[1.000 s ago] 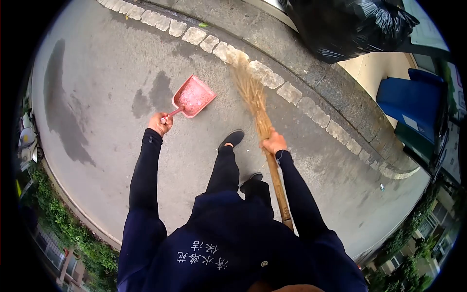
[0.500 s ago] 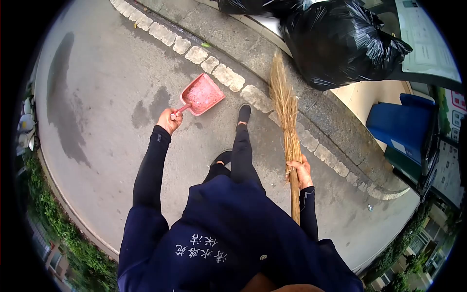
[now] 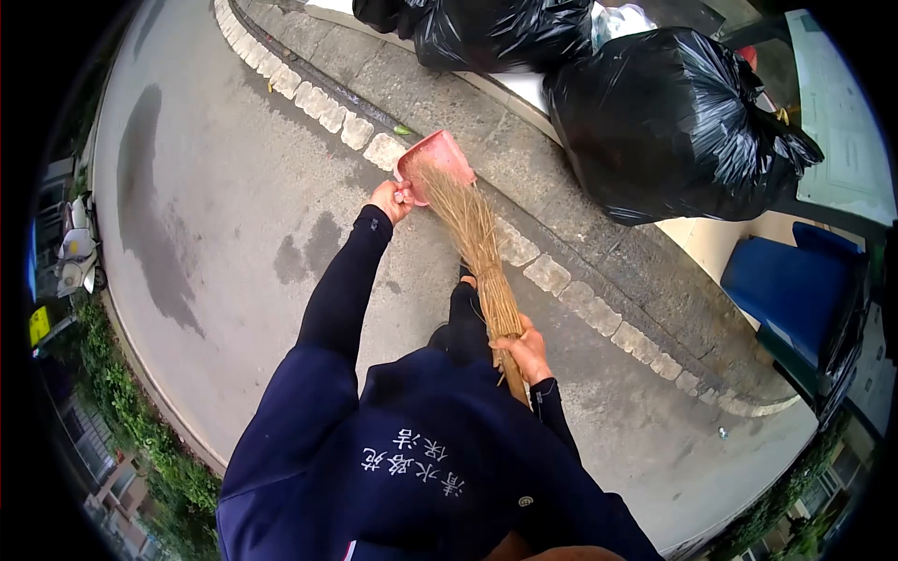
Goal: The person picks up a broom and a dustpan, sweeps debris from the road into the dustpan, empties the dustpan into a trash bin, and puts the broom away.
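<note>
Head view: left grip (image 3: 391, 203) closed round handle of pink dustpan (image 3: 441, 152); pan just beyond that grip, ahead and toward person's right, over line of pale edging stones (image 3: 591, 309); right grip (image 3: 526, 352) wrapped round straw broom (image 3: 482, 262) where bristles meet stick; broom's long axis runs from right grip forward and leftward, bristle ends overlapping pan; whether bristles touch pan's inside, cannot tell; left grip much nearer bristle ends, right grip well back, closer to body.
</note>
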`<state>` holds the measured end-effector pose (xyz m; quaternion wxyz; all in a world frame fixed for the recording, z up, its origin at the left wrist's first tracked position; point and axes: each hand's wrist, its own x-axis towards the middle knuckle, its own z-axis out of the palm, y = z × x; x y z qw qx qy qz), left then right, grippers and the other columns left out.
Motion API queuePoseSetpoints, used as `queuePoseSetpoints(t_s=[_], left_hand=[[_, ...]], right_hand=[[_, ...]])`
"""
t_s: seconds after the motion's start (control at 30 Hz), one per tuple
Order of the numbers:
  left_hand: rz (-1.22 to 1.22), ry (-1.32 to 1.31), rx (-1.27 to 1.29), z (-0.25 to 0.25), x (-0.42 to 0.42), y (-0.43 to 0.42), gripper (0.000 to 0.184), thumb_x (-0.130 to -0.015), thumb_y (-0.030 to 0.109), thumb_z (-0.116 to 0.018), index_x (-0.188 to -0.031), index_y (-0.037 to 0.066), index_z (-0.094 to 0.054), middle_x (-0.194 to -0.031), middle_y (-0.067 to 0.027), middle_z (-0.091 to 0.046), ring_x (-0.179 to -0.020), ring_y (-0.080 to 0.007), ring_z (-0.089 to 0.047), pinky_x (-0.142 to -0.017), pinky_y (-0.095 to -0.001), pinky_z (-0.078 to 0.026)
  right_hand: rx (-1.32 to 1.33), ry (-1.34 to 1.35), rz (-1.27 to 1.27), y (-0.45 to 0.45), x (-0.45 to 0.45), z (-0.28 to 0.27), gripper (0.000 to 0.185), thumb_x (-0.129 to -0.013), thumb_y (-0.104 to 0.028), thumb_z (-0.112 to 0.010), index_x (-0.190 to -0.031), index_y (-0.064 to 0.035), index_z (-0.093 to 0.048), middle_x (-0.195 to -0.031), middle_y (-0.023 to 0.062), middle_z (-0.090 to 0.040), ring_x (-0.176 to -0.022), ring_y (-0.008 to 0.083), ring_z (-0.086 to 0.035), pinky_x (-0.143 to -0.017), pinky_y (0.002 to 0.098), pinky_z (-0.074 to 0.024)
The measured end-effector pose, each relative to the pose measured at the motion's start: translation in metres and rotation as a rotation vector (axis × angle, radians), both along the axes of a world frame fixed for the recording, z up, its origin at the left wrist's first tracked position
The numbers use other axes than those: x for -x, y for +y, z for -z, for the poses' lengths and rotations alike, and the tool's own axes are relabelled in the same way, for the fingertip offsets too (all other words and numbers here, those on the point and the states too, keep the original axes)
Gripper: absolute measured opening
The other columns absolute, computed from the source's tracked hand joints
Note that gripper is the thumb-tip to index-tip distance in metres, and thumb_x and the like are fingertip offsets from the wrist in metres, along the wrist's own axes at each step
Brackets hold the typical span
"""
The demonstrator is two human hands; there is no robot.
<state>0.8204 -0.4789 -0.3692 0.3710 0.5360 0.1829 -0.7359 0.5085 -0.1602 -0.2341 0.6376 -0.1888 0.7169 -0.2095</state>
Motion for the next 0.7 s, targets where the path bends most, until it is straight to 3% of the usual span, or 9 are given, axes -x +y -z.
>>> queuePoseSetpoints(t_s=[0.13,0.17,0.2,0.33,0.37,0.47,0.53,0.6,0.7], left_hand=[[0.037,0.027,0.012,-0.019,-0.033,-0.009,0.01,-0.093,0.004,-0.045,-0.089,-0.001,-0.037,-0.068,-0.0082,-0.044,-0.052,-0.0176,-0.044,-0.047,-0.0291,-0.043],[0.014,0.07,-0.01,-0.027,-0.041,-0.013,0.01,-0.093,0.004,-0.045,-0.089,0.0,-0.037,-0.068,-0.0082,-0.044,-0.052,-0.0174,-0.044,-0.047,-0.0292,-0.043],[-0.01,0.118,-0.03,-0.03,-0.047,-0.017,0.01,-0.093,0.004,-0.045,-0.088,0.0,-0.036,-0.068,-0.0082,-0.044,-0.052,-0.0172,-0.043,-0.047,-0.0293,-0.043],[0.062,-0.068,-0.072,-0.018,-0.043,-0.03,0.031,-0.095,0.004,-0.033,-0.113,-0.008,-0.055,-0.06,-0.0032,-0.044,-0.049,-0.0125,-0.041,-0.045,-0.0247,-0.037],[0.048,-0.022,-0.045,-0.005,-0.047,-0.032,0.025,-0.095,0.002,-0.032,-0.106,-0.006,-0.053,-0.06,-0.0033,-0.044,-0.047,-0.0126,-0.04,-0.044,-0.0253,-0.037],[0.067,0.069,0.008,0.019,-0.066,-0.038,0.021,-0.097,0.005,-0.033,-0.106,-0.001,-0.051,-0.063,-0.0021,-0.045,-0.044,-0.0106,-0.04,-0.045,-0.0262,-0.042],[0.039,0.085,-0.012,0.051,-0.094,-0.041,0.013,-0.095,0.006,-0.036,-0.097,-0.004,-0.044,-0.059,-0.0052,-0.04,-0.043,-0.0128,-0.036,-0.041,-0.0252,-0.034],[-0.028,0.129,0.031,0.038,-0.119,-0.04,0.018,-0.092,0.001,-0.037,-0.104,-0.005,-0.049,-0.059,-0.0028,-0.042,-0.044,-0.0118,-0.04,-0.044,-0.0245,-0.037],[-0.176,0.089,0.058,-0.001,-0.174,-0.04,0.003,-0.091,0.0,-0.041,-0.091,-0.002,-0.043,-0.059,-0.0034,-0.039,-0.047,-0.0132,-0.04,-0.043,-0.0256,-0.035]], right_hand=[[-0.007,0.014,0.038,-0.014,0.04,-0.041,0.064,-0.066,-0.002,-0.079,-0.125,-0.0048,-0.056,-0.098,0.0095,-0.071,-0.086,0.019,-0.068,-0.078,0.0305,-0.0537],[0.065,-0.068,0.145,-0.021,0.052,-0.038,0.05,-0.072,0.002,-0.072,-0.118,-0.005,-0.054,-0.084,0.0071,-0.065,-0.061,0.0197,-0.063,-0.048,0.0357,-0.0532],[-0.01,-0.069,0.205,-0.051,0.058,-0.064,0.041,-0.073,-0.002,-0.072,-0.11,-0.0052,-0.054,-0.077,0.0069,-0.063,-0.055,0.0197,-0.061,-0.044,0.0356,-0.0506],[-0.058,-0.06,0.24,-0.079,0.068,-0.007,0.038,-0.074,-0.004,-0.072,-0.108,-0.0055,-0.054,-0.073,0.0074,-0.061,-0.049,0.0209,-0.059,-0.039,0.0367,-0.0483],[-0.072,-0.052,0.213,-0.088,0.058,0.008,0.042,-0.074,-0.003,-0.072,-0.112,-0.0056,-0.055,-0.074,0.0082,-0.062,-0.049,0.0219,-0.059,-0.038,0.0374,-0.0484],[-0.054,0.118,0.026,-0.087,0.008,0.022,0.047,-0.069,-0.008,-0.075,-0.112,-0.0046,-0.059,-0.08,0.0088,-0.069,-0.069,0.0243,-0.068,-0.064,0.0379,-0.0552],[0.01,0.153,-0.068,-0.094,-0.015,0.014,0.051,-0.068,-0.002,-0.075,-0.116,-0.0027,-0.057,-0.085,0.0069,-0.068,-0.067,0.0205,-0.065,-0.056,0.0357,-0.0537],[-0.012,0.124,-0.217,-0.132,-0.048,-0.055,0.061,-0.065,-0.01,-0.079,-0.123,-0.0032,-0.059,-0.093,0.0073,-0.073,-0.083,0.0169,-0.069,-0.077,0.033,-0.0541],[0.084,0.103,-0.085,-0.136,-0.087,-0.061,0.061,-0.068,-0.005,-0.077,-0.126,-0.0039,-0.057,-0.094,0.0073,-0.072,-0.081,0.0167,-0.068,-0.076,0.0318,-0.0543]])
